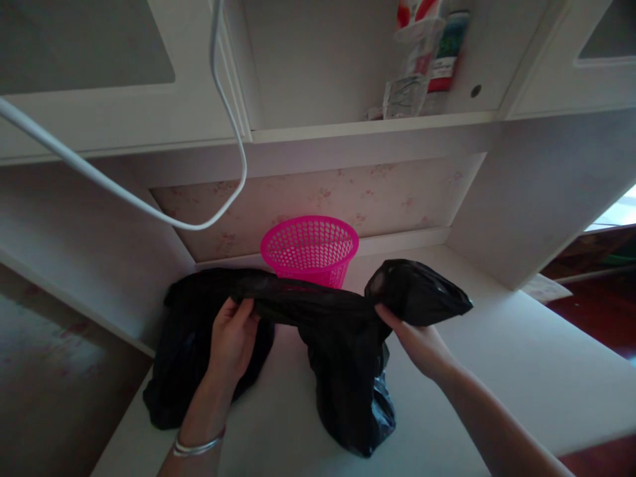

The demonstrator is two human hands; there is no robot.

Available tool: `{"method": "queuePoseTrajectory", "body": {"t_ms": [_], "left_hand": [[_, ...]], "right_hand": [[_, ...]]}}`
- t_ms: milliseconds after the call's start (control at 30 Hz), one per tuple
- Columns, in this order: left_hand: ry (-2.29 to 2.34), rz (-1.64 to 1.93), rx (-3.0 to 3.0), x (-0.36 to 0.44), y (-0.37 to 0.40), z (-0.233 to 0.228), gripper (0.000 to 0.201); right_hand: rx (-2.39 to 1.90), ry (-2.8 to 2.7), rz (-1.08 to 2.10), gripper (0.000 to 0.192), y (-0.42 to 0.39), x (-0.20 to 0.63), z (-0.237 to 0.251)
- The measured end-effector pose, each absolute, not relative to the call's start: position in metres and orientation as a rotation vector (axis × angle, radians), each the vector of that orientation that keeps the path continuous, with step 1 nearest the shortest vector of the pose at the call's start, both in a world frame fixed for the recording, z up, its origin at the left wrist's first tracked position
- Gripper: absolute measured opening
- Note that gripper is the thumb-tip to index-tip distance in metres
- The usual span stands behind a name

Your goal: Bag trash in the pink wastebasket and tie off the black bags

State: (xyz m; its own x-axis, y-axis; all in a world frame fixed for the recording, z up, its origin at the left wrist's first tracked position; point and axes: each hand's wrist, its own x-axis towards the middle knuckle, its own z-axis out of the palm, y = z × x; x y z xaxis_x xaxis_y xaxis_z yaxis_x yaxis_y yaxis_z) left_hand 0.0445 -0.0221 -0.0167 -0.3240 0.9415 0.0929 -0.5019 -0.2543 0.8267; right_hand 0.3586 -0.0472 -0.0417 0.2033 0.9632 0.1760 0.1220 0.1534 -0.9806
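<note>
Left hand (234,339) has thumb and fingers closed, pinching the edge of a black bag (345,351); hold looks light. Right hand (411,336) grips the same dark plastic farther right, thumb visible on the near side, other fingers mostly hidden, so exact curl can't be told. Bag is stretched sideways between both hands, above the white desk (517,377), bunched along the top, one part hanging down in the middle with a shiny crease low on its right, another part puffed out beyond the right hand. More black plastic (199,344) is heaped at left, behind the left forearm; can't tell whether it joins the bag. Pink basket (311,255) stands upright on the desk, just behind the bag, its mesh wall partly covered by it, near flowered wallpaper (322,195). Silver bracelet (199,449) on left wrist. Up top, an open shelf (318,73) with a clear container (405,93) and a green-and-red bottle (450,53) beside it, labels unreadable. White cable (186,226) loops across upper left, in front of the cabinet (199,119).
</note>
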Motion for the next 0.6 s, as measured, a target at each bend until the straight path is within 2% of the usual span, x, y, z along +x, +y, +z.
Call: {"method": "queuePoseTrajectory", "body": {"t_ms": [100,200,333,600], "left_hand": [[0.855,1.828,0.648,0.023,-0.020,-0.025,0.037],[0.853,1.854,0.598,0.003,-0.020,-0.028,0.031],[0.842,1.847,0.593,-0.017,-0.018,-0.020,0.020],[0.853,1.852,0.619,-0.026,0.001,0.020,0.016]], "right_hand": [[-1.169,-0.848,0.917,0.044,-0.043,0.380,-0.045],[-0.988,-0.692,0.943,0.043,-0.038,0.402,-0.043],[-0.924,-0.659,0.921,0.035,-0.037,0.421,-0.037],[-0.823,-0.724,0.836,0.036,-0.031,0.422,0.004]]}}
